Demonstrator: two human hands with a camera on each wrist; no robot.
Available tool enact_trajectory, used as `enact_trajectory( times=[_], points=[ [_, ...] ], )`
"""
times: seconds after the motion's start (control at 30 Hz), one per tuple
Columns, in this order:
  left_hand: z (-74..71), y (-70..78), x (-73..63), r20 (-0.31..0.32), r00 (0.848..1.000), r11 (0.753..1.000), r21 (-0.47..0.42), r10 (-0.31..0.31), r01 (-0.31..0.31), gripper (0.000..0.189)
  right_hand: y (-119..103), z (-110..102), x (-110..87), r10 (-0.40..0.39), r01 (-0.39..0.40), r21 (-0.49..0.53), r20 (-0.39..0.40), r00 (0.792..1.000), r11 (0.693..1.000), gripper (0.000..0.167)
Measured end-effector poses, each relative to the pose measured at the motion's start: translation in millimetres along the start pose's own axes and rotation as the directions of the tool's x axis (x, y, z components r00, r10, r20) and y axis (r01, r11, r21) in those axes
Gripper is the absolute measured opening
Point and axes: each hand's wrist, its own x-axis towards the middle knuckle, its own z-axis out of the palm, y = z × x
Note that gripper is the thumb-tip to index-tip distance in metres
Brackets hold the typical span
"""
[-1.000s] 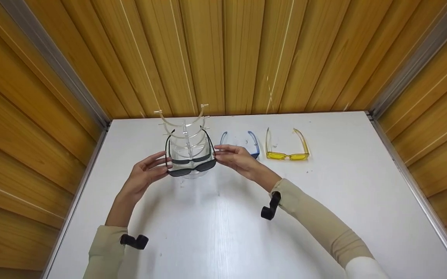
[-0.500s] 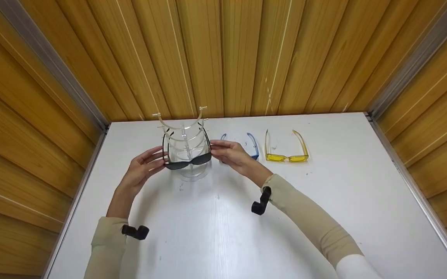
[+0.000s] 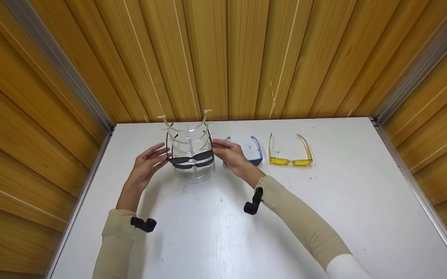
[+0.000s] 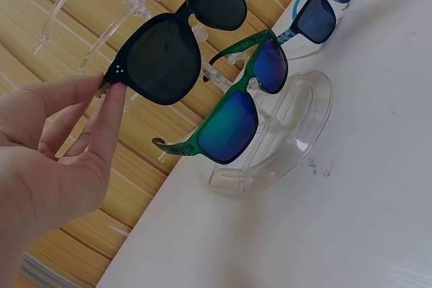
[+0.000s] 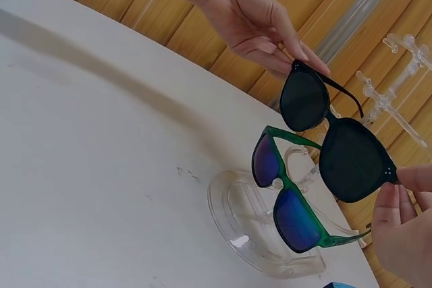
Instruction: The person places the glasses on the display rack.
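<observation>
Beige sleeves (image 3: 301, 219), white right upper sleeve (image 3: 346, 267), black wrist mounts (image 3: 252, 207).

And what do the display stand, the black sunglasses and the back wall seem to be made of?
Display stand: probably clear, glossy acrylic; things show through it and its edges shine.
Black sunglasses: probably plastic, smooth and evenly black; the dark lenses could be glass or plastic.
Back wall: wood-look panels with visible grain; real wood or printed imitation, I cannot tell.

lower sunglasses (image 4: 228, 128) on stand (image 4: 317, 129) | upper sunglasses (image 4: 163, 59) above | two pairs (image 3: 302, 163) right of stand
</observation>
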Motion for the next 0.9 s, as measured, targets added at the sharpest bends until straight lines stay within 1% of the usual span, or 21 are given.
enact_trajectory(
  times=[0.13,0.27,0.5,0.63,0.73,0.8,0.9],
  points=[
    [1.9,-1.7,6.9,-0.036,0.999,1.000,-0.016,-0.006,0.005,0.057,1.3,3.7,3.8,-0.037,0.037,0.002,-0.023,0.999,0.999,0.043],
    [5.8,-3.8,12.6,-0.060,0.998,1.000,-0.023,-0.013,0.011,0.056,2.6,3.9,7.5,-0.050,0.049,-0.023,-0.050,0.997,0.999,0.041],
    [10.3,-7.0,21.7,-0.056,0.998,0.999,-0.047,0.005,-0.008,0.055,5.6,2.5,14.2,-0.055,0.053,-0.019,-0.118,0.992,0.998,0.040],
    [7.9,-9.9,21.0,-0.040,0.999,0.997,-0.076,0.027,-0.030,0.048,5.9,3.1,13.2,-0.048,0.047,-0.015,-0.111,0.993,0.999,0.040],
    [5.1,-11.4,18.5,-0.026,0.999,0.995,-0.094,0.042,-0.044,0.038,6.2,3.9,11.0,-0.043,0.041,-0.027,-0.098,0.994,0.999,0.040],
    [4.1,-12.1,17.2,-0.037,0.999,0.994,-0.099,0.041,-0.044,0.034,7.0,4.1,9.4,-0.034,0.031,-0.035,-0.093,0.995,0.999,0.040],
    [4.4,-12.3,15.6,-0.056,0.998,0.996,-0.083,0.024,-0.029,0.038,9.4,3.4,8.2,-0.017,0.014,-0.036,-0.089,0.996,0.999,0.041]
  ],
)
